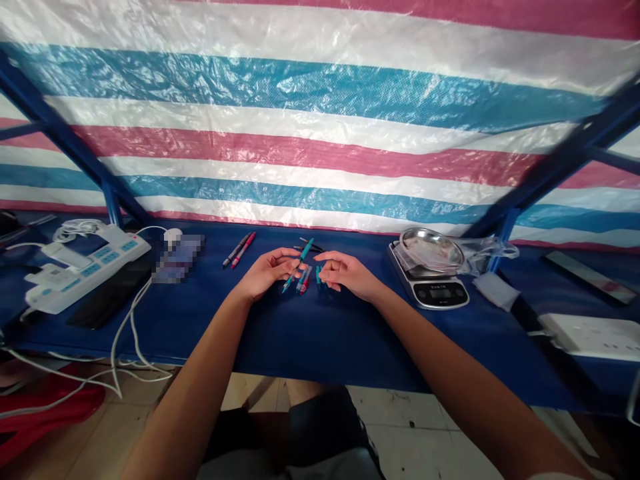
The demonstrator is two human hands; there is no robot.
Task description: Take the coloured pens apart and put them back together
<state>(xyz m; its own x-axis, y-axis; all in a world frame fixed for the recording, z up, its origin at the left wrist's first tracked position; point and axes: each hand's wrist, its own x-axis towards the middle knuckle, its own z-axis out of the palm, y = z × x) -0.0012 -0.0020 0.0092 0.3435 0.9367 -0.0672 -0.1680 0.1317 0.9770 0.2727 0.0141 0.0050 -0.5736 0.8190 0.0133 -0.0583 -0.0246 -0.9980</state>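
Note:
A teal pen [307, 249] slants up between the thumb and fingers of my left hand [273, 272], which is closed on it. My right hand [347, 275] has its fingers curled together just to the right. Against its fingertips is a short teal piece [318, 275]; I cannot tell whether it is gripped or lies on the table. Between the two hands, a pen with red parts [305, 280] lies on the blue table [320, 340]. Thin dark pens [315, 248] lie behind the hands, partly hidden by the teal pen.
Left of my hands lie a dark pen [236, 250] and a red pen [243, 250]. Farther left are a white power strip [90, 267] and cables. A kitchen scale [435, 290] bearing a metal tray [431, 249] stands at right, near another power strip [593, 335]. Striped sheeting [320, 147] hangs behind.

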